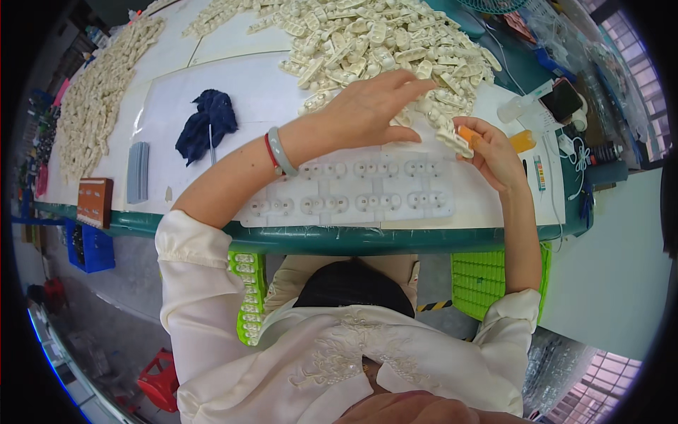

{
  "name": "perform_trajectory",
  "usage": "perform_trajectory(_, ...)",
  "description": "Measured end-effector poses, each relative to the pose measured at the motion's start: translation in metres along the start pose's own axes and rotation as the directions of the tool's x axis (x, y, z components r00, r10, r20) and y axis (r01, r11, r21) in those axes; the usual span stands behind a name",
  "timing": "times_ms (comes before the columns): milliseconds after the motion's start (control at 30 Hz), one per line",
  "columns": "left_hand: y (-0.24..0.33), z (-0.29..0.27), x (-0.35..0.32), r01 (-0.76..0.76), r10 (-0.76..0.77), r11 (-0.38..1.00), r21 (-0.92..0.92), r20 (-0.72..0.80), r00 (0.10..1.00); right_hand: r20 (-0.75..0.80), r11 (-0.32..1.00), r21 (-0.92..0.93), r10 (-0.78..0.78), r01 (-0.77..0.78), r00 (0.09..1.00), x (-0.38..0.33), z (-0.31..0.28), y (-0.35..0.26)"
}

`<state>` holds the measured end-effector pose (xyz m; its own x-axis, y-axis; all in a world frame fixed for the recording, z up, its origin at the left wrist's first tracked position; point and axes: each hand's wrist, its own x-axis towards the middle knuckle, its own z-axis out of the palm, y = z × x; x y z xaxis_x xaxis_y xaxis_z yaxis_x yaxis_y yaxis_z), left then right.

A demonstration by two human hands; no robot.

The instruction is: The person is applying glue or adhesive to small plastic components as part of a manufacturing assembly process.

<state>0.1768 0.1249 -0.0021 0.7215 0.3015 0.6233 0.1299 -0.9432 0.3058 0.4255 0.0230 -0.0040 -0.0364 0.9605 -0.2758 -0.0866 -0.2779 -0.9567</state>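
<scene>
My left hand is over the near edge of a big pile of cream plastic parts. Its fingers are stretched out, the thumb apart, and nothing shows in its grip. To the right, my right hand pinches a cream, elongated plastic part. A small orange piece shows at the fingers of that hand; whether it is held or worn I cannot tell. Below both hands lies a clear plastic tray with rows of moulded recesses.
A dark blue cloth, grey strips and a brown block lie left. Another cream heap is beyond. On the right are a clear bottle, a phone and an orange object. Green crates stand below the table.
</scene>
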Motion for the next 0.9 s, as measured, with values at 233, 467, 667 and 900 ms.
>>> perform_trajectory(233,0.003,-0.035,-0.023,-0.097,0.063,0.993,0.068,0.39,0.919,0.047,0.987,-0.157,-0.036,0.043,0.998,-0.023,0.039,-0.006)
perform_trajectory(467,0.023,-0.107,-0.115,0.58,-0.539,0.809,-0.096,0.273,0.797,0.194,0.654,-0.51,-0.546,0.559,0.815,-0.002,0.094,0.021)
perform_trajectory(667,0.04,-0.115,-0.153,0.594,-0.582,0.799,-0.095,0.127,0.803,0.339,0.535,-0.527,-0.581,0.66,0.74,0.021,0.16,0.031)
perform_trajectory(900,0.037,-0.102,-0.177,0.473,-0.493,0.862,0.183,0.081,0.866,0.433,0.433,-0.614,-0.515,0.66,0.74,0.023,0.169,0.037)
